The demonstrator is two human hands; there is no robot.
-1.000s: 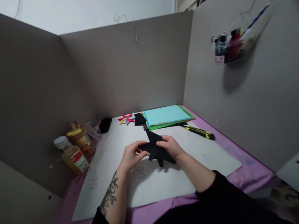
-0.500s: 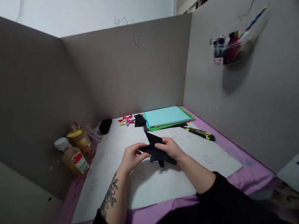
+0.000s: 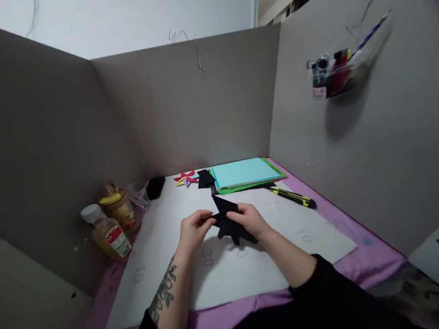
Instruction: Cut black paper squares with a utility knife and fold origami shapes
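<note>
A folded black paper piece [image 3: 232,226] with several pointed flaps is held over the white board [image 3: 160,287]. My left hand [image 3: 195,229] pinches its left tip between thumb and fingers. On the other side, my right hand [image 3: 250,219] grips the body, thumb on top and fingers behind. One long flap points up and away from me, and shorter ones stick out below. The fingers behind the paper are partly hidden.
Behind the hands lie stacked coloured paper [image 3: 244,172], black paper scraps [image 3: 205,178] and a colourful folded paper shape [image 3: 186,179]. A yellow-black utility knife [image 3: 295,198] rests at right. Bottles [image 3: 109,233] and a dark phone-like object [image 3: 156,187] stand left; a cup of tools [image 3: 331,78] hangs on the right wall.
My left fingers have closed into a tighter pinch at the left tip of the black paper. The paper has tilted slightly; my right hand keeps its hold.
</note>
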